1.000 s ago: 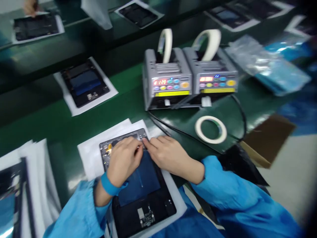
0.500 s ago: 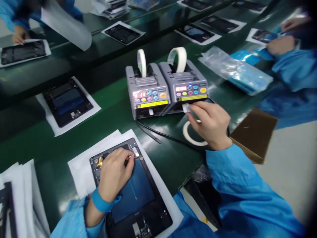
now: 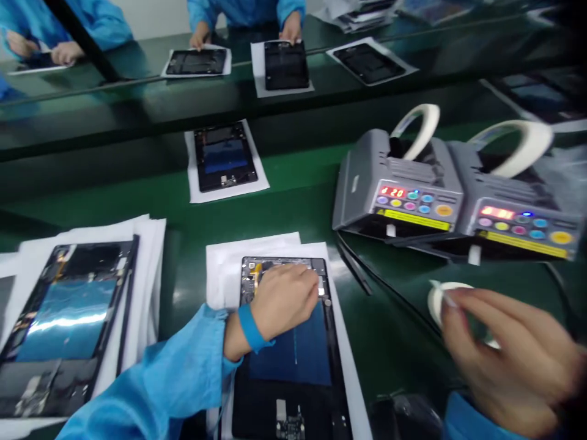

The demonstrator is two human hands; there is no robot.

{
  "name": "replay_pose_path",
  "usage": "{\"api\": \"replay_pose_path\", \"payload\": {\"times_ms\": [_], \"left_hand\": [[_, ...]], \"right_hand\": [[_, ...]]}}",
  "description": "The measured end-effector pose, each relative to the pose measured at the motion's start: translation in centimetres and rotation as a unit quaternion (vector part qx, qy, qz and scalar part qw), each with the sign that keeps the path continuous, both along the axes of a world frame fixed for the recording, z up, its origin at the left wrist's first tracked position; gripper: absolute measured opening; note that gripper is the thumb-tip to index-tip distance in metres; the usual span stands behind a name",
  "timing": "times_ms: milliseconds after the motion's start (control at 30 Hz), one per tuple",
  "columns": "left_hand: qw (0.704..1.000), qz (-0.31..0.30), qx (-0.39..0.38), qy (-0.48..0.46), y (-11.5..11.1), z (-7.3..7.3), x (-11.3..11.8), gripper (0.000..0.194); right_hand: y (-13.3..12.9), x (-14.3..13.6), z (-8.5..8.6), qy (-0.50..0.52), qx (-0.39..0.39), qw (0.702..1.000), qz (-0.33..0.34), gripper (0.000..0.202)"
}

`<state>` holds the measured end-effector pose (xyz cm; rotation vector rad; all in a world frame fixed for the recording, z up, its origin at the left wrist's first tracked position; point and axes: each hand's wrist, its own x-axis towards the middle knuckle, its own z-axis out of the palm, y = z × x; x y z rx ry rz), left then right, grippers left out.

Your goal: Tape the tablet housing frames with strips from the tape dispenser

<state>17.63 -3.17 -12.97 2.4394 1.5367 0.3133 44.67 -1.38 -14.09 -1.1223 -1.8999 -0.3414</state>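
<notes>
An opened tablet (image 3: 257, 406), with a blue battery (image 3: 298, 348) and bare circuit parts, lies on white sheets in front of me. My left hand (image 3: 287, 296) rests over its upper part, fingers curled in near the right edge; anything between the fingertips is hidden. My right hand (image 3: 504, 348), slightly blurred, is raised off the table to the right, pinching a small piece of whitish tape (image 3: 435, 285) between thumb and finger. Behind that hand a white tape roll (image 3: 434, 305) lies on the table, partly covered.
Two grey tape dispensers (image 3: 398, 189) stand at the right, each with a tape tab sticking out. A thin black tool (image 3: 355, 269) and a cable (image 3: 398, 299) lie before them. Another opened tablet (image 3: 68, 318) sits on papers at left. Co-workers' hands (image 3: 291, 27) handle tablets across the bench.
My right hand has come away from the right dispenser towards me with the tape piece. A fresh tab shows at that dispenser. The view has swung left; my left hand stays on the tablet.
</notes>
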Motion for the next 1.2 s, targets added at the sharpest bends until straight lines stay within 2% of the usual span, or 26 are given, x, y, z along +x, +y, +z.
{"api": "replay_pose_path", "payload": {"times_ms": [100,167,233,333,433,500,600,833,1200], "left_hand": [[0.999,-0.028,0.020,0.037,-1.4,1.7,-1.4,0.015],[0.998,-0.017,0.029,0.044,-2.8,2.9,-3.5,0.016],[0.998,0.018,0.031,0.043,-4.2,3.5,-6.1,0.018],[0.997,0.053,0.035,0.049,-5.6,2.4,-9.3,0.029],[0.997,0.055,0.055,0.008,-6.3,0.1,-10.4,0.033],[0.996,0.060,0.067,-0.025,-6.6,-1.1,-10.2,0.033],[0.994,0.065,0.064,-0.056,-6.7,-1.8,-9.9,0.035],[0.993,0.076,0.052,-0.074,-6.7,-1.6,-10.0,0.033],[0.991,0.088,0.045,-0.088,-6.8,-1.8,-9.6,0.034]], "right_hand": [[-0.6,-4.9,1.5,-0.115,-0.043,0.983,0.135,0.033],[-0.6,-7.9,2.5,-0.113,-0.090,0.971,0.188,0.022],[-0.4,-10.6,3.2,-0.112,-0.107,0.962,0.224,0.017],[0.4,-14.0,3.0,-0.131,-0.137,0.947,0.258,0.016],[1.5,-16.2,1.3,-0.139,-0.195,0.935,0.262,0.016],[1.9,-16.9,0.1,-0.125,-0.211,0.938,0.246,0.016],[1.9,-17.1,-0.7,-0.102,-0.206,0.948,0.218,0.015],[1.6,-18.6,0.0,-0.163,-0.186,0.947,0.203,0.013],[2.1,-19.0,-0.5,-0.155,-0.160,0.956,0.193,0.010]]}}
